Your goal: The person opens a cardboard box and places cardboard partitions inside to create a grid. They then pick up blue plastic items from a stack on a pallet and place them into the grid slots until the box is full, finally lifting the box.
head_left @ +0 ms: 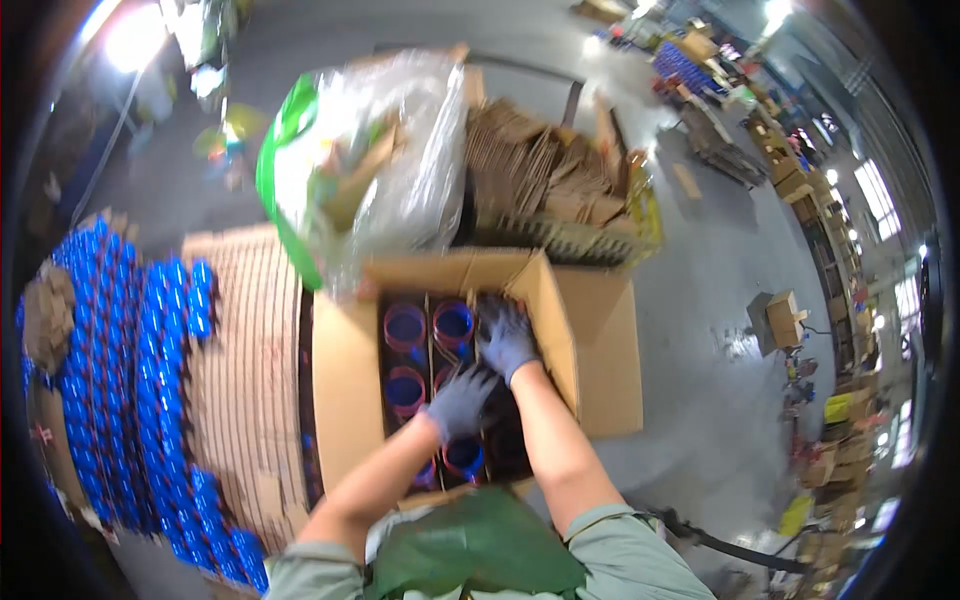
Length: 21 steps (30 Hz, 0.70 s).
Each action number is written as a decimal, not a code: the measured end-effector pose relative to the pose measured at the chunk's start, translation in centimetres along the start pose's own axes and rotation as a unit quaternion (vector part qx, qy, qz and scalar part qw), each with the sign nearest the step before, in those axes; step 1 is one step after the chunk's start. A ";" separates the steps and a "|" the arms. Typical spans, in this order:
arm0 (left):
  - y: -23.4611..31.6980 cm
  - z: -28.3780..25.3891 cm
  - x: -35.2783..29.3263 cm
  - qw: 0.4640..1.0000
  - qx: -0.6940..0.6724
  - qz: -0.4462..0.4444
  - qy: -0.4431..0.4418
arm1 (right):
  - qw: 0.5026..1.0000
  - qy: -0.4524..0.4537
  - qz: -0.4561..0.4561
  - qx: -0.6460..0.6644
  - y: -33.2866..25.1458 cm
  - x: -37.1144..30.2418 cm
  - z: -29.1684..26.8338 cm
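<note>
An open cardboard box (pixel 345 390) stands in front of me with its flaps folded outward. Thin dividers split its inside into compartments, and round blue containers with reddish-purple rims, such as this blue container (pixel 405 327), fill several of them. My left hand (pixel 460 402), in a grey glove, lies over the middle of the box with its fingers stretched to the right. My right hand (pixel 508 342), gloved alike, reaches down into the far right compartments. Its fingertips are dark and blurred, so whether they grip anything is hidden.
Rows of shiny blue containers (pixel 165 370) stand at the left beside a stack of flat cardboard (pixel 245 360). Beyond the box are a clear plastic bag (pixel 415 160) with a green edge and a crate (pixel 560 238) full of folded cardboard. A small carton (pixel 785 318) sits on the floor at right.
</note>
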<state>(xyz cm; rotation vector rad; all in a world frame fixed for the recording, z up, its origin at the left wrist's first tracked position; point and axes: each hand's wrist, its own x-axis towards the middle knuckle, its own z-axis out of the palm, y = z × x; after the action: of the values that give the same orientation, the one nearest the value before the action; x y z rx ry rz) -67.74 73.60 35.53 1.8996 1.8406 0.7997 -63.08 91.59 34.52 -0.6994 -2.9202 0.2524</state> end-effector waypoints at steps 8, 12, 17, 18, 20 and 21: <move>-9.0 -9.4 -23.2 0.704 -0.463 -0.352 0.407 | 0.925 0.235 0.006 0.299 -8.7 -6.5 -12.9; -1.0 -17.0 -17.3 0.616 -0.707 -0.192 0.290 | 0.916 0.359 0.056 0.171 -9.9 -20.2 -14.7; -10.6 -13.6 -10.2 0.750 -0.531 -0.108 0.380 | 0.906 0.348 0.237 0.046 -14.6 -30.2 -10.7; -9.2 -15.4 -7.2 0.733 -0.519 -0.157 0.410 | 0.885 0.335 0.315 0.077 -15.9 -31.9 -9.6; -10.2 -16.9 -3.8 0.712 -0.574 -0.149 0.376 | 0.757 0.404 0.433 0.276 -16.6 -37.3 -3.2; -12.8 -16.9 -1.8 0.700 -0.638 -0.089 0.308 | 0.627 0.465 0.448 0.437 -16.5 -39.7 1.0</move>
<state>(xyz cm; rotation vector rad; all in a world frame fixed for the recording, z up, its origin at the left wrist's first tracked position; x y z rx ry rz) -88.31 70.78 40.26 0.5267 1.0065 2.0564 -35.34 58.73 33.31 -1.3920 -1.0312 0.9361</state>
